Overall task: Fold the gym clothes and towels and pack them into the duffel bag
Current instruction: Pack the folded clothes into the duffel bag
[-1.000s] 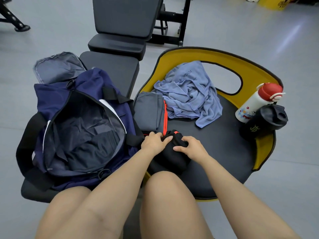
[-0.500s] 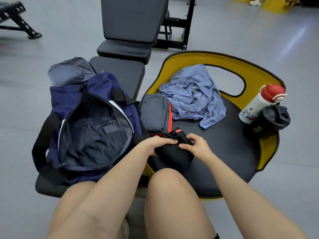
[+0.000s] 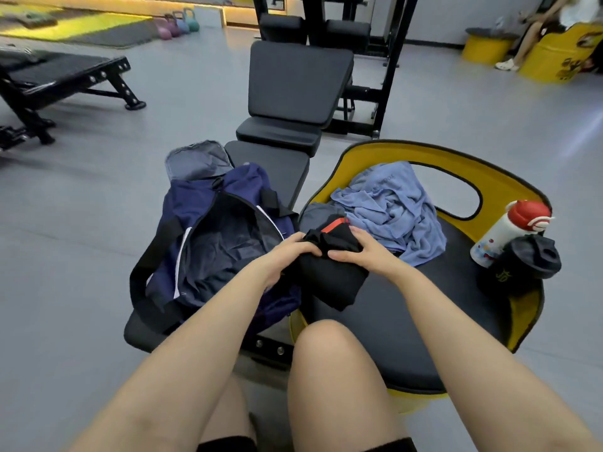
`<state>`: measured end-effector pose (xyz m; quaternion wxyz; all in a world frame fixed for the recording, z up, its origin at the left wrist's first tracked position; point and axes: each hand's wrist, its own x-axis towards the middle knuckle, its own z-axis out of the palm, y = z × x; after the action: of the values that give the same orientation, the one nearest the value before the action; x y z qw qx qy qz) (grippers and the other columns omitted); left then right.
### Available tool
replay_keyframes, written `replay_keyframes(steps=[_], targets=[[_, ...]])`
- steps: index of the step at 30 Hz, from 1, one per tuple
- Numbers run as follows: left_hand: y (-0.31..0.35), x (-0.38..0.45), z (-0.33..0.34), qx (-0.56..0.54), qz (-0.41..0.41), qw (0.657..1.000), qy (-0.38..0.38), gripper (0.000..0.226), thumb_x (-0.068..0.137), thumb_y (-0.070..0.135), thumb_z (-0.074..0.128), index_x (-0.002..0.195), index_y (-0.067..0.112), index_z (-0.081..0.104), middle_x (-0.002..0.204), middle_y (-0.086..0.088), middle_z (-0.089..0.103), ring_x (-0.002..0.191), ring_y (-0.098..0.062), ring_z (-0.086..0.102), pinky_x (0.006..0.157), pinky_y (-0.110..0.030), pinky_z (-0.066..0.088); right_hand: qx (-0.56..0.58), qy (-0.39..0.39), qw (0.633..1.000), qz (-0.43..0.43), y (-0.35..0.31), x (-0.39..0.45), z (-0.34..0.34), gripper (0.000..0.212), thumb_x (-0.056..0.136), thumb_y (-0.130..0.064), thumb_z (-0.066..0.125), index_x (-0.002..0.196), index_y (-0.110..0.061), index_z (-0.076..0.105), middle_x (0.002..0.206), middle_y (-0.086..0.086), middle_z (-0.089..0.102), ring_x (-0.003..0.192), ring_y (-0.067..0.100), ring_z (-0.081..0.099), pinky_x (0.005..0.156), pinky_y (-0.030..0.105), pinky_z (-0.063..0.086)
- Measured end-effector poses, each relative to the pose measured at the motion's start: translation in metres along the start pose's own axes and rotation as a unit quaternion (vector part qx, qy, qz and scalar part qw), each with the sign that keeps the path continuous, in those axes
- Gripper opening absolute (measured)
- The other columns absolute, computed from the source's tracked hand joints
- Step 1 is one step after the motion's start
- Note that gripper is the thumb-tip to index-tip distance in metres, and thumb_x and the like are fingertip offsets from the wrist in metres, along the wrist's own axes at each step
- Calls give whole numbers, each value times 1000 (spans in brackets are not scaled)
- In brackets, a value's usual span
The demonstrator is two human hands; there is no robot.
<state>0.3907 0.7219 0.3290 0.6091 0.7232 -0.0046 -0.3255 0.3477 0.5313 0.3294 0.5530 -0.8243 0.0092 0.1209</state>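
2 bare hands hold a folded black garment (image 3: 329, 275) with an orange-red band between them. The left hand (image 3: 287, 256) curls its fingers over the bundle's left end; the right hand (image 3: 362, 252) lies on its top right, fingers bent onto the cloth and thumb tucked against it. The bundle sits at the left edge of a round black seat with a yellow backrest (image 3: 417, 158), above the person's bare knee.

Just left of the left fingers, a navy duffel bag (image 3: 208, 243) lies unzipped on a black bench (image 3: 270, 164), its dark lining showing and a black strap looping off the near side. Behind the fingertips lies a folded grey garment (image 3: 313, 213), partly hidden by the bundle. Beyond the right fingers a crumpled blue towel (image 3: 391, 207) is heaped on the seat. Well to the right stand 1 white bottle with a red cap (image 3: 509, 233) and 1 black shaker cup (image 3: 522, 265), touching each other.

Compared with half a second ago, the bundle is raised and nearer the bag's opening, covering more of the grey garment, and the view tilts up to show more gym floor, a second bench (image 3: 58, 76) and kettlebells (image 3: 177, 24).
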Motion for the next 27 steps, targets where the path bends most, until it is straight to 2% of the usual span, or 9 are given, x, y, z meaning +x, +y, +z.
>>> replay_keyframes(steps=[4,7,9,13,16,19,20,23,27], targets=[[4,-22,-34,32,29,999,-3,25,79,11,65,103,17,62,109,-10,66,108,-26,59,99,-37,42,36,-61,997,14,-26,5,24,34,82,-22,74,111,-30,58,110,-9,67,103,8,64,90,26,51],[4,-35,-56,85,44,995,28,48,73,31,75,116,17,58,118,-6,64,110,-20,58,99,-34,44,55,-22,998,-4,-37,9,43,27,82,-18,74,107,-22,64,99,-8,70,92,5,66,76,17,53],[3,-47,-67,168,63,982,61,50,80,41,72,122,21,56,118,4,60,108,-12,54,92,-26,41,82,4,997,-9,-41,13,57,25,81,-16,75,105,-18,66,95,-6,71,87,7,67,68,14,52],[-15,-61,-101,240,104,955,140,48,85,45,65,123,19,55,117,4,59,109,-12,55,95,-25,41,101,70,992,-7,-45,25,83,22,76,-25,80,96,-26,69,97,-4,73,98,17,68,82,30,55],[-37,-67,-124,316,137,894,285,28,89,27,64,115,17,61,118,-2,56,110,-18,52,88,-25,41,38,122,992,-8,-49,39,100,25,75,-36,79,97,-30,68,99,-8,71,101,15,63,86,33,50],[-58,-75,-132,413,110,817,387,27,89,17,63,115,22,61,129,-3,41,121,-22,38,85,-30,41,-30,141,989,-15,-55,48,121,42,79,-37,75,117,-25,63,113,-1,66,108,18,57,84,27,43],[-65,-76,-133,425,87,814,387,30,89,18,63,118,23,60,133,-2,37,122,-23,36,85,-31,42,-45,143,989,-16,-56,52,128,45,80,-37,74,121,-24,61,115,1,65,110,19,55,87,29,43],[-83,-73,-138,412,42,846,337,47,88,9,60,130,25,48,143,0,28,112,-27,46,85,-35,44,-133,153,979,-7,-52,63,146,55,77,-42,71,127,-25,56,116,5,62,110,28,56,92,41,48],[-91,-67,-141,378,33,872,310,74,81,-12,46,142,27,32,152,9,21,98,-28,55,72,-33,45,-264,161,951,30,-39,72,153,65,84,-44,64,140,-19,42,129,10,49,113,36,52,92,41,42]])
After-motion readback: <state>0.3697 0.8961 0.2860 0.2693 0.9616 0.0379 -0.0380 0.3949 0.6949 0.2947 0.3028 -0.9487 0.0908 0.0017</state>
